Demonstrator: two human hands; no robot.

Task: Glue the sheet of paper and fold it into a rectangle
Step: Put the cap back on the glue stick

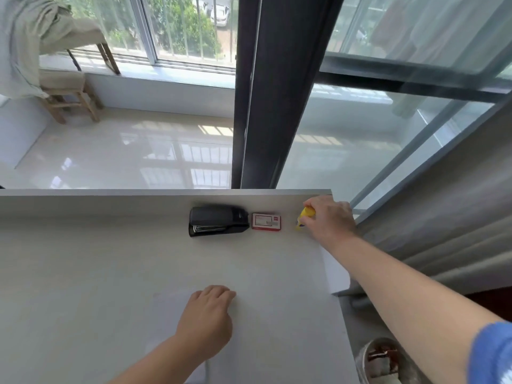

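Right hand (328, 217) at the far right corner of the pale grey desk (83, 273), fingers curled round a small yellow glue bottle (304, 216), bottle tilted, tip near the desk surface. Left hand (206, 317) near the front, palm down, fingers bent and close together, resting on a faint white sheet of paper (166, 309) lying flat on the desk. Black stapler (217, 220) at the far edge, small red-and-white staple box (266, 221) just right of it, between stapler and glue bottle
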